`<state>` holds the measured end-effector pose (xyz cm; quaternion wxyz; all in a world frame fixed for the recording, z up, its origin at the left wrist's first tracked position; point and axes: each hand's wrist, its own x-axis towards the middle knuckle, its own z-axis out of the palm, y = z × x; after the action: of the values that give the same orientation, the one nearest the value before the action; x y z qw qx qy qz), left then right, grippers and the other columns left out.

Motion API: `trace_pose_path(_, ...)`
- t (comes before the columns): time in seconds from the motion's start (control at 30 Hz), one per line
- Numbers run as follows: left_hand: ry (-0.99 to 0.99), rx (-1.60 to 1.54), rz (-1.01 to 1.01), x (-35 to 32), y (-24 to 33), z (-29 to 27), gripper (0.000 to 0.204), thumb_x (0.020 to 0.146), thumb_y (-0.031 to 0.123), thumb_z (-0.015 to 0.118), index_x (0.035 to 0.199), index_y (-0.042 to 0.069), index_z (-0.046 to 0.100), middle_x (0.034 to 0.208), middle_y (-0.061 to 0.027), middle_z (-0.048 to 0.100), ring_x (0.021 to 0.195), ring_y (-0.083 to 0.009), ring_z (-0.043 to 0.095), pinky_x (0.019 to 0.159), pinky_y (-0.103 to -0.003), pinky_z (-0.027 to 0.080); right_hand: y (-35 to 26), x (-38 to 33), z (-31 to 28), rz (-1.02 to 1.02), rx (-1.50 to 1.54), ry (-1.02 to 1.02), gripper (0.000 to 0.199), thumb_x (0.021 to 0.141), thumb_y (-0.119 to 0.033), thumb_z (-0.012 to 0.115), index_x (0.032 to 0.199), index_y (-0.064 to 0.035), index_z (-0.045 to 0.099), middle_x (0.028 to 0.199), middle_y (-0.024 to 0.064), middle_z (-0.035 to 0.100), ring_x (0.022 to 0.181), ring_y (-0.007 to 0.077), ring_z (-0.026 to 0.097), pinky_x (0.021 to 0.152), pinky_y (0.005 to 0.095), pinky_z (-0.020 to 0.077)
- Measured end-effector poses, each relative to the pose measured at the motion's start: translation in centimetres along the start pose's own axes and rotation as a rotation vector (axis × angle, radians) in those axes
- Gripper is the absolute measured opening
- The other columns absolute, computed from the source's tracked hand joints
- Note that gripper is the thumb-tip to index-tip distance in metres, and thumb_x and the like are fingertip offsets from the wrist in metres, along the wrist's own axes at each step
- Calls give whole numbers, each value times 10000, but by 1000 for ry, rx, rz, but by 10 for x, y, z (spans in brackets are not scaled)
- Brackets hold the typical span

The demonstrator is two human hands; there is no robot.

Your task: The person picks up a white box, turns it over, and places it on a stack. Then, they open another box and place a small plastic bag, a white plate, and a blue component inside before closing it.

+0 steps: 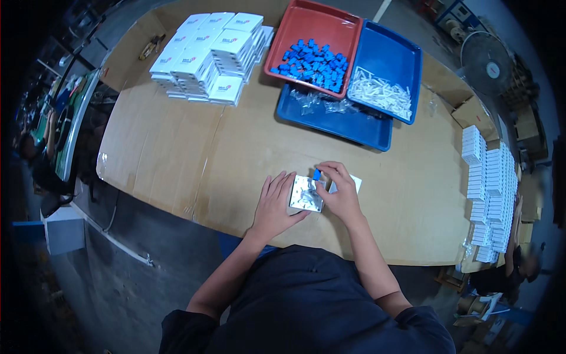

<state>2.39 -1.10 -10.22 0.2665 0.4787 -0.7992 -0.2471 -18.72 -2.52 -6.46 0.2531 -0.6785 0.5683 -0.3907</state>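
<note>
In front of me on the cardboard-covered table lies a square, shiny silver-lined box (302, 199). My left hand (274, 205) holds it along its left side, fingers at the far left edge and thumb near the bottom corner. Over the box's far right edge, my right hand (342, 192) pinches a small blue plastic piece (317, 174) between thumb and fingertips. A white flat piece (357, 184), perhaps a lid, lies partly hidden behind the right hand.
Stacked white boxes (203, 50) stand at the far left. Ahead are a red tray (289, 35) of blue pieces, a blue tray (392, 50) of white sticks and a lower blue tray (330, 127) with clear bags. More boxes (489, 189) line the right edge.
</note>
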Motion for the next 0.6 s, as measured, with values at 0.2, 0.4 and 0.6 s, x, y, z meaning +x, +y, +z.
trace_pose_path(0.2,-37,19,-30,-1,0,-5,996,763,469,839,1543,39,392,1521,-143,495,1476,-323,393,1253,-539,237,-10,-1,23,-44,-96,-74,332,810,-72,743,1135,-10,709,1117,132,687,1015,337,666,876,413,548)
trace_pose_path(0.4,-47,3,-32,-3,-1,-4,995,769,444,838,1554,43,376,1534,-134,486,1493,-300,372,1272,-523,208,-9,-2,33,-113,-154,-99,276,819,-65,745,1086,-2,715,1107,130,704,1014,331,678,868,404,555)
trace_pose_path(0.6,-61,-4,-44,-3,-3,-4,983,763,426,842,1542,35,389,1529,-127,494,1486,-297,384,1271,-519,214,-4,-7,41,-95,-135,-92,264,837,-61,737,1093,-1,726,1123,112,697,1001,306,689,815,395,579)
